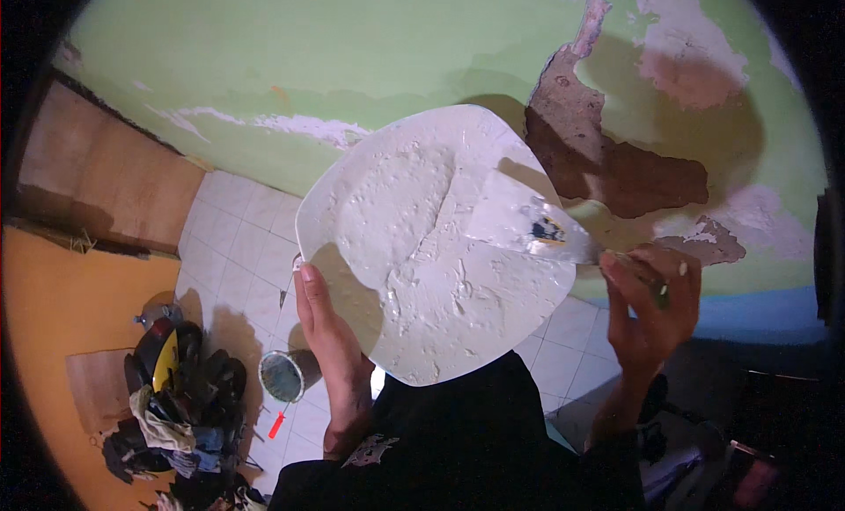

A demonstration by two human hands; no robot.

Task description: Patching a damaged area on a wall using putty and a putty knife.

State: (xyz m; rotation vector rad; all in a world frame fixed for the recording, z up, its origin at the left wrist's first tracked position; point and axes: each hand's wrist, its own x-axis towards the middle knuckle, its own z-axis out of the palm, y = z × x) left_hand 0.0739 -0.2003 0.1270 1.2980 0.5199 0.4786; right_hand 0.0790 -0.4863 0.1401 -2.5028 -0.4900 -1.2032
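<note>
A white, rounded-square plate (528, 308) is held up in front of me, smeared all over with wet putty. The thickest putty (396, 207) forms a broad mound on its left half. My left hand (330, 330) grips the plate at its lower left edge, thumb on the rim and the other fingers hidden underneath. In my right hand (656, 304) is a putty knife (519, 213), the fingers closed round its handle. Its wide blade, coated in white with a dark worn spot, lies over the right side of the plate, pointing left.
Ahead stands a green wall (290, 53) with peeling paint and a bare brown patch (616, 168) at right. A bucket (283, 376) and a red-handled tool (277, 423) are on the tiled floor (238, 247). Piled clothes and bags (180, 397) lie by the orange wall (70, 308).
</note>
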